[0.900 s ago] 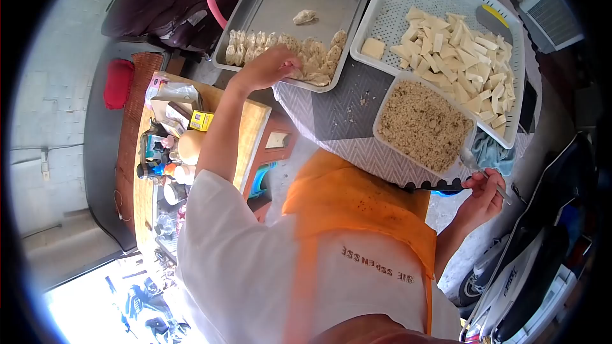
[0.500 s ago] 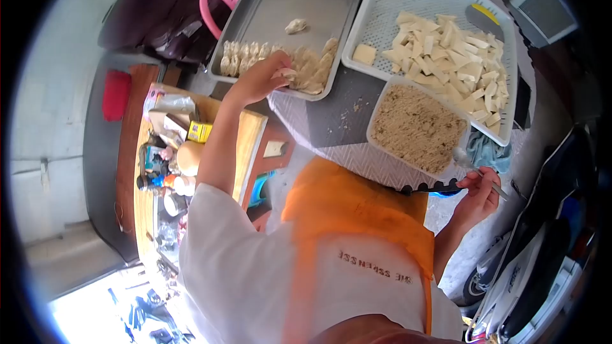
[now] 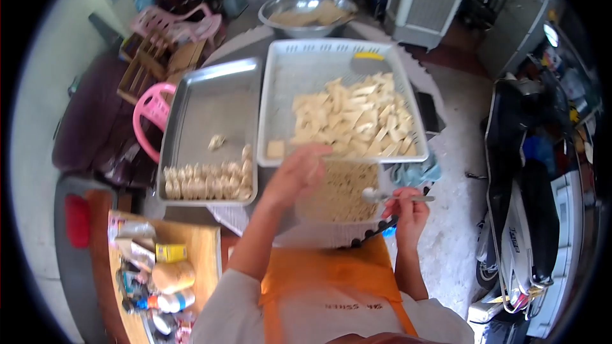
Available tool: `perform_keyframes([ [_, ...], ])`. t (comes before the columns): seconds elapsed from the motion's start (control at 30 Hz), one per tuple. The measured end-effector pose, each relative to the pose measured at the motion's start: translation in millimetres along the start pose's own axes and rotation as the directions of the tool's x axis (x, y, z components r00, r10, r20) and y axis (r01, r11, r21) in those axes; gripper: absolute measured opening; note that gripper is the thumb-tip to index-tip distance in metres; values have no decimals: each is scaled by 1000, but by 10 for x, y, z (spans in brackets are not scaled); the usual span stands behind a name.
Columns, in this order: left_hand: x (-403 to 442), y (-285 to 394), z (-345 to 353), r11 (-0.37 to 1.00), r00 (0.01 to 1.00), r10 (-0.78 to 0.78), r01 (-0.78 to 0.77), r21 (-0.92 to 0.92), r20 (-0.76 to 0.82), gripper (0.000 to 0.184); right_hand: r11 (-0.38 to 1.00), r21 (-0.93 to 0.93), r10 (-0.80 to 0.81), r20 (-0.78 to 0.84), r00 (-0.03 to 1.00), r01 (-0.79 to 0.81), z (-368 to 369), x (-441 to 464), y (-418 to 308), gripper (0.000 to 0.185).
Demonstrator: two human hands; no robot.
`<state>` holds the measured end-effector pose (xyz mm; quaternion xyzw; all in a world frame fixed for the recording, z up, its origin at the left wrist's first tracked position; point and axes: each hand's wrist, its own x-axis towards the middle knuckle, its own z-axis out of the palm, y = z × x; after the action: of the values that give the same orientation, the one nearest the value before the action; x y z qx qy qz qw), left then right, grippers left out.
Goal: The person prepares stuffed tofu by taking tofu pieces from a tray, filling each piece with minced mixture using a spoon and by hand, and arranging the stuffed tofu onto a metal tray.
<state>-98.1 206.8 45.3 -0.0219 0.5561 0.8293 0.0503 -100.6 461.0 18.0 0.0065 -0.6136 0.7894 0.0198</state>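
Filling point(image 3: 349, 190) partly hidden by left hand point(image 3: 298, 175), fingers point(image 3: 320, 150) blurred, grip impossible to tell, spoon point(image 3: 375, 195) held in right hand point(image 3: 411, 211)

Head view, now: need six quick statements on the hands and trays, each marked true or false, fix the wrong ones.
1. The right hand holds a spoon. True.
2. In the metal tray, one dumpling lies apart from the lined-up dumplings. True.
3. The metal tray stands right of the white tray. False: it stands left of it.
4. The white tray holds a pile of pale wrappers. True.
5. The left hand is inside the metal tray. False: it shows at the white tray's near edge.
6. The scraper lies in the metal tray. False: it lies in the white tray.
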Motion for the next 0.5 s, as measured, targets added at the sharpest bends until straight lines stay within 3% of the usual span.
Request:
perform_keyframes([
  [0.1, 145, -221, 199, 972, 989, -82, 53, -228, -121, 25, 1000, -10, -11, 18, 1000, 11, 0, 28, -4, 18],
  [0.27, 142, -590, 143, 998, 995, 56, -52, 43, -82, 43, 999, -19, -33, 56, 998, 34, 76, 32, -12, 18],
  [0.37, 150, -819, 68, 993, 992, 109, -106, 60, -61, 42, 999, 9, -38, 94, 995, 37, 100, 31, -14, 15],
  [0.5, 56, -633, 216, 980, 978, 175, -161, 116, -118, 41, 999, 20, -33, 119, 992, 31, 127, 15, -25, 15],
])
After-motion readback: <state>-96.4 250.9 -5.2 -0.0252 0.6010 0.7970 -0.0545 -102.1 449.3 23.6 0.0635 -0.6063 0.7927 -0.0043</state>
